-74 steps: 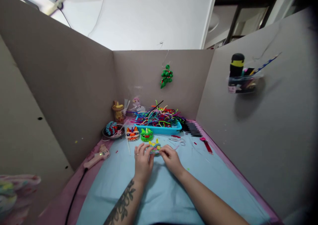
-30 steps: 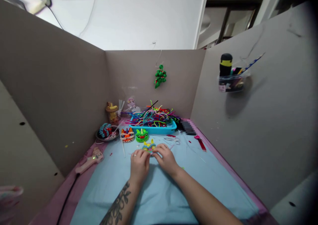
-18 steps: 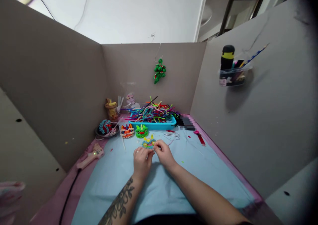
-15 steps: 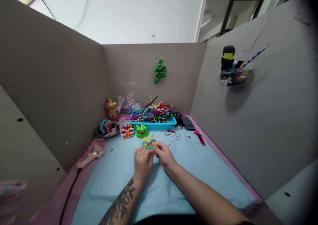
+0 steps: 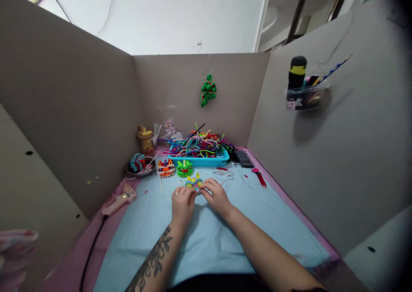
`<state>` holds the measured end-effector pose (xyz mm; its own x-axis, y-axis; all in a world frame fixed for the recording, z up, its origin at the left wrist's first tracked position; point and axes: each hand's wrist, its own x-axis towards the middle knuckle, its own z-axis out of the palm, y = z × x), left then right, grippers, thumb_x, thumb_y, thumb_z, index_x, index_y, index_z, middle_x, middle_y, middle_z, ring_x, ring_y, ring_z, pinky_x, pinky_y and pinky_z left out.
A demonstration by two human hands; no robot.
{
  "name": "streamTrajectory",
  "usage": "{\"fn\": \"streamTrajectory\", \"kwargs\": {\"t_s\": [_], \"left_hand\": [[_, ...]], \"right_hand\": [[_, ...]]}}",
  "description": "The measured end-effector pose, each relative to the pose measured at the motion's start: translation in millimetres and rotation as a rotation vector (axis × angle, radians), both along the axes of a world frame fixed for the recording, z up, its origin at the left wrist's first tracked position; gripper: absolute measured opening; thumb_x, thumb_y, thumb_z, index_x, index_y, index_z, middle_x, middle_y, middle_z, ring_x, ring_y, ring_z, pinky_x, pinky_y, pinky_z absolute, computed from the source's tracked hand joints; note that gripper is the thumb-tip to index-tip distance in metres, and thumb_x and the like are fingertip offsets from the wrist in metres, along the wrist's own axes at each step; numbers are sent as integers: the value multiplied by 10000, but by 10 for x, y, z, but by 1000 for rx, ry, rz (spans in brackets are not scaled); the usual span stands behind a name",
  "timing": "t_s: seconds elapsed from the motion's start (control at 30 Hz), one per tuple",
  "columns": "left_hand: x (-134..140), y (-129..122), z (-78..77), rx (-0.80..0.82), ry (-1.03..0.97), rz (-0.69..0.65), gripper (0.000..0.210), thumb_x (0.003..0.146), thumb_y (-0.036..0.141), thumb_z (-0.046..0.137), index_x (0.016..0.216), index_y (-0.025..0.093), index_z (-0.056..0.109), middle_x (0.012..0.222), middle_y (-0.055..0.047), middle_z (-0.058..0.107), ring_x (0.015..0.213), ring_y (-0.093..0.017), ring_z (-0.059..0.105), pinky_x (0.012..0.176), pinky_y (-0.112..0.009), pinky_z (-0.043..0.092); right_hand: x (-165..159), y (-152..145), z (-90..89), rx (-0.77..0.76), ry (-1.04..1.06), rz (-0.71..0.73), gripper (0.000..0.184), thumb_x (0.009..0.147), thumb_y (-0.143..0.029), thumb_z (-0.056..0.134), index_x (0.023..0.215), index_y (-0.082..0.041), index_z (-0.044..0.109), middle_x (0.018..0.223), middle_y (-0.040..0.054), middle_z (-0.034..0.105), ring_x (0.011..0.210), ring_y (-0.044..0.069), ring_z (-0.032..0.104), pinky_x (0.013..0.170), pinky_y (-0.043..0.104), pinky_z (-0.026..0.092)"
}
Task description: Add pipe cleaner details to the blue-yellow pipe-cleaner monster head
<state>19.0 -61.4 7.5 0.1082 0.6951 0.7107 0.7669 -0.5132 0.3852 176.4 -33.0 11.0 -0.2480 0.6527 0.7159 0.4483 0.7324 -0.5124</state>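
Note:
My left hand (image 5: 183, 202) and my right hand (image 5: 216, 196) meet over the blue cloth, both closed in a pinch. Between their fingertips is a small pale lilac piece (image 5: 198, 191), which looks like pipe cleaner; most of it is hidden by the fingers. Just beyond my hands sits a blue and yellow pipe-cleaner animal head (image 5: 193, 182), partly covered by my right fingers. Behind it stand a green horned head (image 5: 184, 168) and an orange and white one (image 5: 166, 168). A thin lilac strand (image 5: 222, 183) shows beside my right hand.
A blue tray (image 5: 199, 161) heaped with colourful pipe cleaners (image 5: 202, 146) stands at the back. Scissors (image 5: 225, 175) and a red-handled tool (image 5: 259, 178) lie to the right. At left are a glue gun (image 5: 119, 202) with a cord and a dark bowl (image 5: 141, 171). Grey panels enclose three sides.
My hands have drawn slightly apart and turned, so the lilac piece now shows between the fingertips. The right fingers are more extended across the blue and yellow head. The view has shifted slightly.

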Motion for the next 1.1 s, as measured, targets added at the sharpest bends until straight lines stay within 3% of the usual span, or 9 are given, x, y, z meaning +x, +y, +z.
{"fn": "streamTrajectory", "kwargs": {"t_s": [0.17,0.33,0.57,0.73,0.87,0.97,1.1], "left_hand": [[7,-15,20,-21,-12,-10,144,845,229,487,792,200,618,794,-42,647,799,-199,550,753,-342,392],[0,-8,13,-18,-35,-29,128,832,232,507,782,207,622,756,-37,640,775,-193,551,741,-338,397],[77,-9,-29,-82,-166,-80,103,799,219,550,715,189,601,694,-23,630,707,-177,551,665,-305,408],[72,-11,-23,-61,-202,-52,103,798,244,566,727,190,617,702,-24,643,716,-177,555,670,-306,412],[22,-5,-11,-37,-151,-24,107,806,232,554,740,194,628,717,-24,654,722,-176,556,689,-310,409],[19,-3,-6,-26,-114,-32,101,806,228,554,749,195,630,722,-26,652,725,-174,557,702,-314,410],[34,-5,-12,-24,-113,-52,106,797,206,559,714,197,624,694,-19,640,719,-171,553,700,-307,408]], "right_hand": [[-12,-15,14,-22,-11,5,87,811,-178,536,782,-199,616,791,39,569,821,184,530,763,319,427],[-58,-26,21,-137,37,-2,126,785,-127,471,699,-189,538,724,20,521,736,166,510,670,279,417],[-223,-40,-29,-308,293,-47,124,733,-167,470,612,-191,467,626,-15,464,627,144,461,595,253,378],[-239,2,-65,-529,450,89,145,741,-262,513,623,-179,495,581,-34,462,574,122,439,577,242,378],[-170,31,-54,-535,419,109,126,721,-280,567,683,-161,578,649,-8,534,642,134,469,629,256,385],[-161,22,-44,-550,446,127,144,705,-281,591,630,-162,563,607,-20,505,616,121,444,598,242,364],[-178,-4,-47,-816,587,286,207,665,-318,629,590,-166,509,498,-67,381,449,65,300,438,201,244]]}}
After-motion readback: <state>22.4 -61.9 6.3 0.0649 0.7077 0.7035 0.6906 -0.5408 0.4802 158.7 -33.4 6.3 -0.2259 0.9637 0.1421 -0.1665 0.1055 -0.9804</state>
